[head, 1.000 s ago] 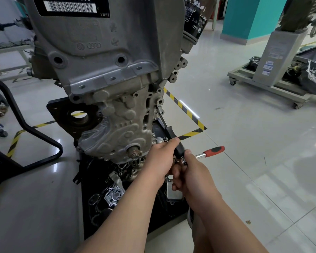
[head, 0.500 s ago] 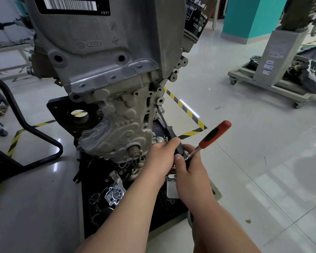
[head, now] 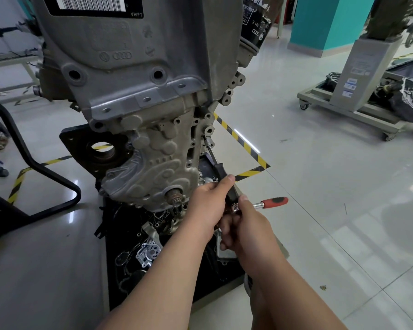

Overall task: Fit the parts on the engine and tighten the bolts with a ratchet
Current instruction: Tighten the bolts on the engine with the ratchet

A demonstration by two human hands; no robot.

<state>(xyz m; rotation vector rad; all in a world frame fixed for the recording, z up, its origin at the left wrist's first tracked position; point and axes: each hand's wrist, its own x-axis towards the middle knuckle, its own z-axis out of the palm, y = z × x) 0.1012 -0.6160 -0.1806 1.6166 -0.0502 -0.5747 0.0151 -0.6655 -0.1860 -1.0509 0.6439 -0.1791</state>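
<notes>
A grey engine (head: 134,96) stands upright on its stand, with a ribbed lower cover (head: 153,172) fitted on its front. A long black extension bar (head: 218,167) runs from a bolt at the cover's right edge (head: 204,137) down to my hands. My left hand (head: 210,206) grips the bar's lower end, thumb on top. My right hand (head: 246,225) holds the ratchet at its head. The ratchet's red handle (head: 274,202) sticks out to the right, nearly level.
Loose metal parts (head: 148,253) lie on the black base plate (head: 134,289) under the engine. A black tubular frame (head: 45,172) stands at the left. A wheeled cart (head: 343,108) with another engine part is at the back right. Yellow-black tape (head: 246,144) marks the glossy floor.
The ratchet's red handle swung up to the right half a second ago and is now back down to a nearly level position. Both hands stayed on the tool.
</notes>
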